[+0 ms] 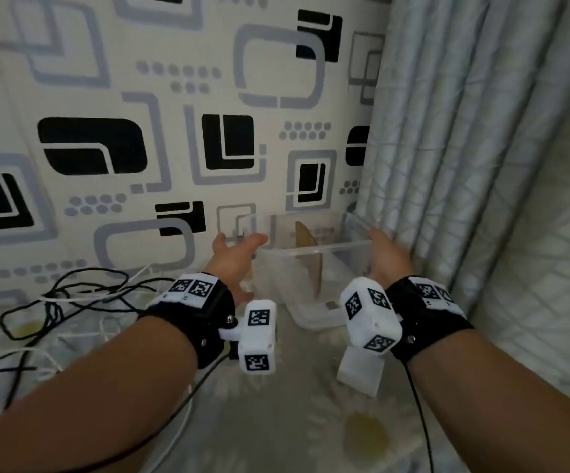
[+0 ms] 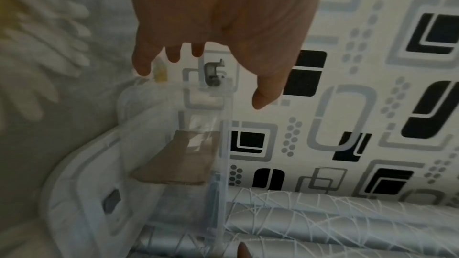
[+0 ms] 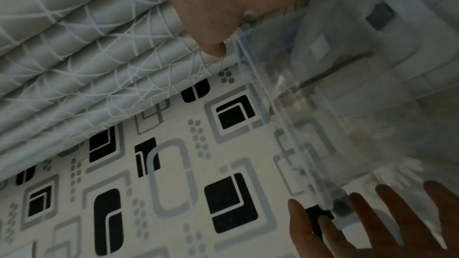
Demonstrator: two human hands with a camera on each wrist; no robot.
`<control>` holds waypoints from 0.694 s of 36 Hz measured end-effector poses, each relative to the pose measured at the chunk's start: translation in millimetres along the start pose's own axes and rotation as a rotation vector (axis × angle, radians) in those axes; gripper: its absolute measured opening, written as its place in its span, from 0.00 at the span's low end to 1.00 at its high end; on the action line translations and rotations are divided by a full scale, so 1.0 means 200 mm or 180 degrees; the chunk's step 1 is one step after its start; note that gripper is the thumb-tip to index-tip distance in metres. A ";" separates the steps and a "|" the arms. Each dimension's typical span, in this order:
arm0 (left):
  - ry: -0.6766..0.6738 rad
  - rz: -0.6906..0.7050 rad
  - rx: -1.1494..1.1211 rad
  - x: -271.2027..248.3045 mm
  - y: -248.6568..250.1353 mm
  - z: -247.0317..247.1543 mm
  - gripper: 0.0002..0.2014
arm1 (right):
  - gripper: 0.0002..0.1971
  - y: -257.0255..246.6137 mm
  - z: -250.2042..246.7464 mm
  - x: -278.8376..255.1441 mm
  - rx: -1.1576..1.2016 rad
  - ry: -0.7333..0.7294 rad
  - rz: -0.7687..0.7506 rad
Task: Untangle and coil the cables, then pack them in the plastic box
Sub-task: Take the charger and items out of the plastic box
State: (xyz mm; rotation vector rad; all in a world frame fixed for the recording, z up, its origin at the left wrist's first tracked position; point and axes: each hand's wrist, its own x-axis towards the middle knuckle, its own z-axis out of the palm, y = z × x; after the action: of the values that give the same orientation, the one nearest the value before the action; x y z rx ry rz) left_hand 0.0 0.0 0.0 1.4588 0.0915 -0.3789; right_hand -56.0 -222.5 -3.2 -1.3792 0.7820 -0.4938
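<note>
Reaching forward with spread, straight fingers, the left hand (image 1: 232, 257) lay at the left end of the clear plastic box (image 1: 310, 268), not visibly gripping it; the right hand (image 1: 387, 259) met the box's right end, thumb at the rim, grip unclear; the box stood beside a curtain (image 1: 464, 148), near patterned wallpaper (image 1: 140, 131); tangled black and white cables (image 1: 72, 302) sprawled uncoiled to the left, well apart from the box

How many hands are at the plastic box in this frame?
2. The left hand is at the plastic box's left end, the right hand at its right end; both look open.
</note>
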 end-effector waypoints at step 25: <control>-0.0305 -0.0271 -0.0544 0.00 -0.08 -0.04 0.16 | 0.14 -0.04 0.06 -0.08 -0.0005 -0.0213 0.0257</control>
State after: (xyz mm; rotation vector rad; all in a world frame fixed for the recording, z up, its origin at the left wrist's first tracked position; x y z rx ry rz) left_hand -3.9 7.1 -16.6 1.2688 0.1066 -0.4979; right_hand -55.6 -203.9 6.9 -1.3534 0.7804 -0.3821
